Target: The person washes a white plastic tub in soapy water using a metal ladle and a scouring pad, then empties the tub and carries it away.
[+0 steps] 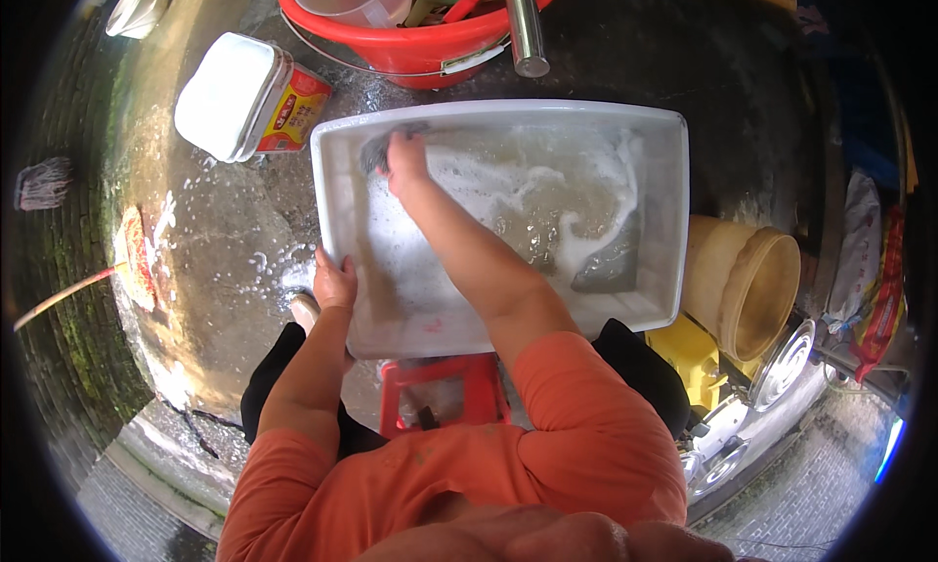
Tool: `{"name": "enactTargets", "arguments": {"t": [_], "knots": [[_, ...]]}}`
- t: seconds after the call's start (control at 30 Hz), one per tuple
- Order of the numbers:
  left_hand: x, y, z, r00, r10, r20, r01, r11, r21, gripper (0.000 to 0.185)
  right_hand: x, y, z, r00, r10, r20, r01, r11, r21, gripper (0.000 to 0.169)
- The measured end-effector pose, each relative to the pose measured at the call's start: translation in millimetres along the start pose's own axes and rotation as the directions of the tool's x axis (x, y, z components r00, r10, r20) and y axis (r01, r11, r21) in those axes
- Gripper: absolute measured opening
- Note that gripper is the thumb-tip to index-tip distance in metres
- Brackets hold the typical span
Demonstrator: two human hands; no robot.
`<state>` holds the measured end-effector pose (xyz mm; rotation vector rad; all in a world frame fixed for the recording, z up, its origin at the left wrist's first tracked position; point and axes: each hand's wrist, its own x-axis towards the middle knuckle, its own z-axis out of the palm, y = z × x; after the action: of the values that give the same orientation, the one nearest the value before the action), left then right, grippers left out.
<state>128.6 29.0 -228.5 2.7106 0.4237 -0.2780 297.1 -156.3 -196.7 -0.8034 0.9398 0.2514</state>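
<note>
A large white plastic tub [506, 107] lies before me with foamy, murky water [506, 195] in its bottom. My right hand [407, 159] is inside it near the far left corner, pressing a grey scrubbing cloth or scourer [376, 154] against the tub; its exact kind cannot be told. My left hand [335, 277] grips the tub's left rim, thumb on the inner side and fingers outside. White foam covers much of the left part, and a curl of it runs to the right.
Beyond the tub stands a red basin [410, 52] holding containers, with a metal pipe [526, 34] over its edge. A white lidded bucket [227, 96] is at the upper left. A red plastic stool [440, 393] is below the tub, and a beige cylindrical container [762, 291] lies at the right.
</note>
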Motion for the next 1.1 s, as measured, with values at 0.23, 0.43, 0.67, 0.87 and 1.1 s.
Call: {"name": "enactTargets", "arguments": {"t": [0.23,0.43,0.67,0.87,1.1], "knots": [[2,8,0,1.0,-0.012,0.012,0.012,1.0,-0.005,0.057,-23,43,-139,0.537,-0.43,0.725,0.636,-0.358,-0.684,0.041],[2,14,-2,1.0,0.014,0.028,-0.015,0.999,0.045,0.058,38,5,-251,0.676,-0.42,0.605,0.338,-0.553,-0.761,0.036],[3,11,-3,0.999,0.045,-0.009,-0.045,0.999,0.01,0.054,-27,-199,-262,0.767,-0.481,0.425,-0.148,-0.777,-0.612,0.022],[5,13,-3,0.998,0.055,-0.025,-0.053,0.997,0.063,0.054,-70,-231,-402,0.815,-0.368,0.447,-0.2,-0.903,-0.38,0.023],[3,6,0,0.996,0.091,-0.023,-0.091,0.996,0.011,0.054,-130,-91,-481,0.981,-0.174,-0.085,-0.194,-0.867,-0.46,0.026]]}}
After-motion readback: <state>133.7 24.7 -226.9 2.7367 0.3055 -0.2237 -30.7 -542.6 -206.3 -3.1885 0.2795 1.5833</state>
